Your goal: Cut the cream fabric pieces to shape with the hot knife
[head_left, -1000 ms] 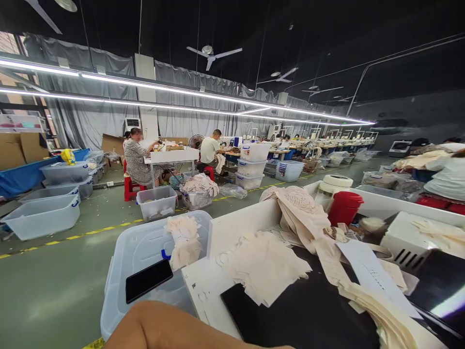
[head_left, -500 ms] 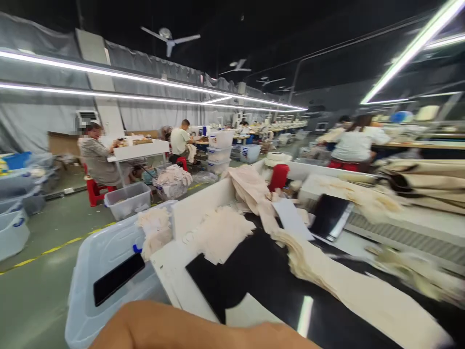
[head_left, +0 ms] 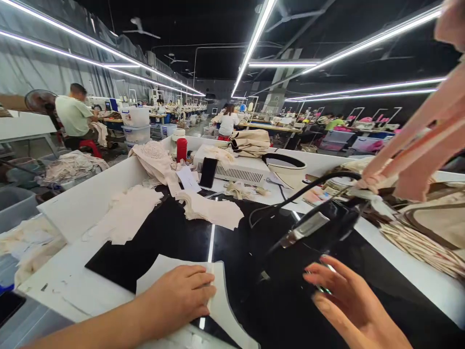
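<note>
My left hand [head_left: 181, 295] lies palm down on a pale curved panel [head_left: 160, 266], its fingers stretched out over it. The panel rests on the black work surface [head_left: 276, 300] close in front of me. To the right, my right hand [head_left: 348, 295] hovers over that surface with curled fingers around a small shiny thing [head_left: 324, 290], greenish and metallic, too blurred to name. Beyond this hand is a blurred black corded tool with a metal part [head_left: 305, 229]. Pink cloth strips [head_left: 410, 150] hang above its cord.
Cream fabric stacks [head_left: 210, 208] and cut pieces [head_left: 127, 213] lie farther back. A phone [head_left: 208, 172] leans before a vented white box [head_left: 240, 169], near a red thread cone [head_left: 181, 149]. Folded fabric [head_left: 425, 247] lines the right side. Co-workers [head_left: 74, 116] sit beyond.
The view has swung right. My right hand and the corded tool are now in view. A forearm or hand crossed the bottom edge before; now my left hand rests on the pale panel.
</note>
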A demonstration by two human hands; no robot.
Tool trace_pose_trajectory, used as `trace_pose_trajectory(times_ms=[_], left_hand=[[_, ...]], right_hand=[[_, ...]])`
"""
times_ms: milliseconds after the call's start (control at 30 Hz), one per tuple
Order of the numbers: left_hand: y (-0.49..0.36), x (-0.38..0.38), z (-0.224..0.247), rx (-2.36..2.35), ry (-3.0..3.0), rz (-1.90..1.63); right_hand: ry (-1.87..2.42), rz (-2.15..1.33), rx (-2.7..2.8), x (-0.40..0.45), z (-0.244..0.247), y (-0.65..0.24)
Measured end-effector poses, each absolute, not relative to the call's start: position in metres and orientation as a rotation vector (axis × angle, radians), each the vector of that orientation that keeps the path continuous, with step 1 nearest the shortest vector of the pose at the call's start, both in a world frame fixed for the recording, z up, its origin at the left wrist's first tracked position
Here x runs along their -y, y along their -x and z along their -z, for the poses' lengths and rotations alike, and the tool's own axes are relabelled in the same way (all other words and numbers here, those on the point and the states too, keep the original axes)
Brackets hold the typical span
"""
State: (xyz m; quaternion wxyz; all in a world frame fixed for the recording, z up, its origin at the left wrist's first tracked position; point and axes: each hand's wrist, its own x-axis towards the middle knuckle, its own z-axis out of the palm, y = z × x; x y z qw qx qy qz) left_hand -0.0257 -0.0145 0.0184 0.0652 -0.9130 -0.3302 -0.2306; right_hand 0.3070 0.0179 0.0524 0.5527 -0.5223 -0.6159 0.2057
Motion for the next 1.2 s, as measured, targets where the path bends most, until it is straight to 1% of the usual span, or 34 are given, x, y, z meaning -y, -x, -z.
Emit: trace_pose_trajectory(times_ms=[200, 267, 333, 400, 567, 800, 1200], left_hand=[[0.02, 0.016, -0.021, 0.891, 2.736, 0.703], [0.016, 0.013, -0.02, 0.899, 2.75, 0.706], [0.01, 0.009, -0.019, 0.938, 2.777, 0.71], [0.003, 0.004, -0.017, 0.952, 2.799, 0.699], [-0.011, -0.006, -0.003, 0.894, 2.735, 0.602], [-0.018, -0.006, 0.022, 0.832, 2.615, 0.631], [-0.02, 0.0, 0.031, 0.873, 2.598, 0.707]], right_hand=[[0.914, -0.65, 1.396, -0.033, -0.095, -0.23], [0.91, -0.579, 1.297, -0.036, -0.098, -0.21], [0.924, -0.481, 1.243, -0.041, -0.096, -0.199], [0.913, -0.467, 1.253, -0.047, -0.091, -0.193], [0.832, -0.58, 1.26, -0.06, -0.081, -0.183], [0.639, -0.724, 1.219, -0.066, -0.078, -0.168], [0.583, -0.792, 1.215, -0.065, -0.074, -0.164]])
